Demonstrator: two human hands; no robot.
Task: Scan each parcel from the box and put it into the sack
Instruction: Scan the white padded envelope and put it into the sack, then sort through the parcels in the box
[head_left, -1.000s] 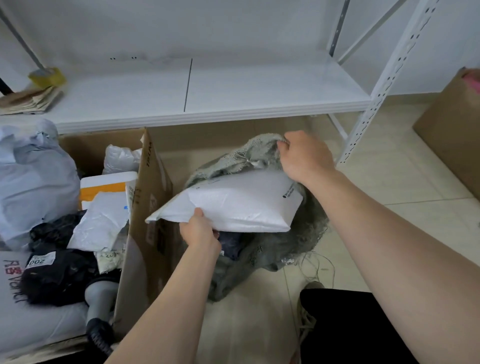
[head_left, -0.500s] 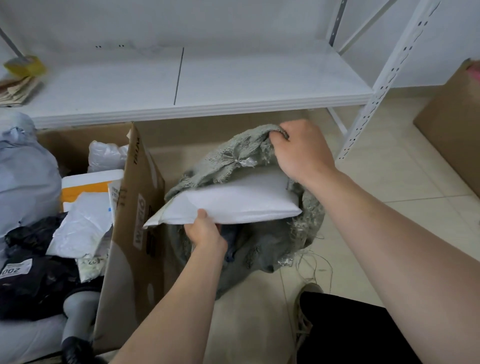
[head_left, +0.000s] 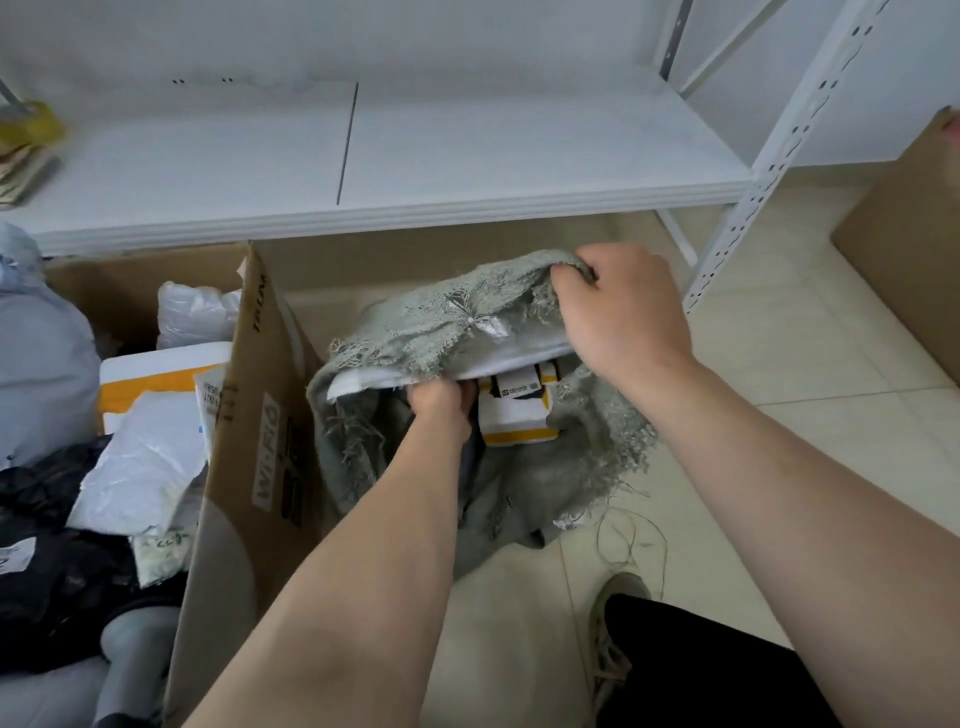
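White parcel (head_left: 511, 359) in left grip (head_left: 441, 408), inside sack (head_left: 587, 467).

- Bright, even, diffuse daylight; no glare anywhere.
- Soft shadow lies beneath the shelf (head_left: 467, 156) and inside the sack (head_left: 571, 467).
- Wide-angle lens bows the shelf's front edge slightly.
- Centre sharp, corners softer.

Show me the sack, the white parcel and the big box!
sack (head_left: 467, 322), head view, lifted top flap
white parcel (head_left: 519, 358), head view, edge under the flap
box (head_left: 249, 457), head view, printed side flap
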